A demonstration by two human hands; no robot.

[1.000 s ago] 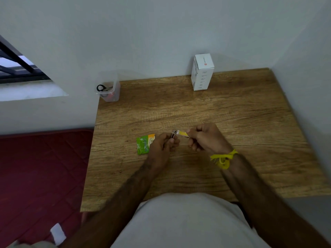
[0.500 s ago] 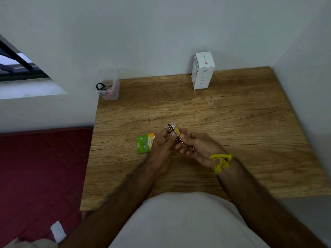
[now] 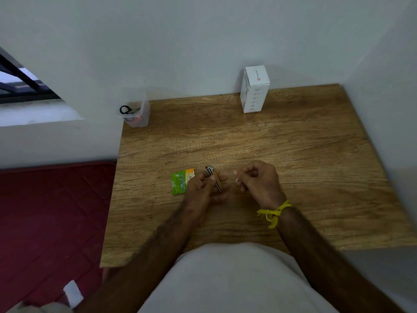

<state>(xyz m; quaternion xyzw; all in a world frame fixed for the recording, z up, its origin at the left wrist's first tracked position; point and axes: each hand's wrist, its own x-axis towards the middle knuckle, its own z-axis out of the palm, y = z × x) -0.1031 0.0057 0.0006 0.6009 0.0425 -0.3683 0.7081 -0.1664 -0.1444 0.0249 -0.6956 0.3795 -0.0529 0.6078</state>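
Near mid-frame, the left hand [image 3: 203, 188] grips the nail clipper [image 3: 214, 178], long axis running up-frame; the right hand [image 3: 259, 181] sits just right of it, apart, fingers curled, contents unclear.

Broad table [image 3: 293, 154] lies open mid-surface.
Sachet [image 3: 181, 180] sits just beside the left hand [image 3: 203, 188]; box [image 3: 255, 90] and tub [image 3: 136, 111] stand along the far wall.

Dim, flat light, with daylight let in at the window [image 3: 22, 86].
Soft shadows are thrown under the left hand [image 3: 203, 188] and right hand [image 3: 259, 181], both slightly blurred; a faint glint is caught on the nail clipper [image 3: 213, 177]; the table [image 3: 293, 154] edges are bowed by the wide lens.
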